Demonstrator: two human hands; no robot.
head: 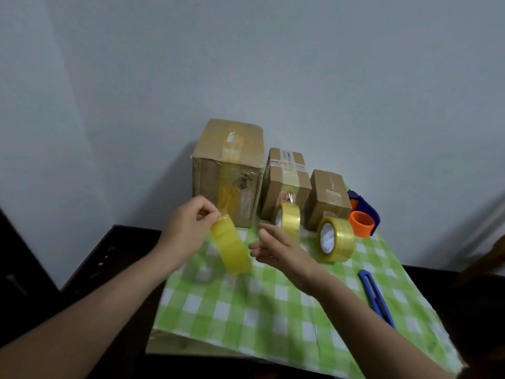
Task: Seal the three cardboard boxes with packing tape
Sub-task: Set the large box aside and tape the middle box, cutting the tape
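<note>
Three cardboard boxes stand in a row at the back of the table: a large box (228, 173), a medium box (287, 184) with a white label, and a small box (328, 198). All carry strips of tape on top. My left hand (188, 231) pinches the top of a yellowish tape roll (231, 246) held above the cloth, in front of the large box. My right hand (276, 247) hovers just right of that roll with fingers spread and relaxed, holding nothing. A second tape roll (289, 218) stands before the medium box, a third roll (336, 239) before the small box.
A green-and-white checked cloth (273, 302) covers the dark table (114, 255). A blue utility knife (375, 296) lies on the cloth at the right. A blue-and-orange tape dispenser (363, 214) sits right of the small box. A grey wall rises behind.
</note>
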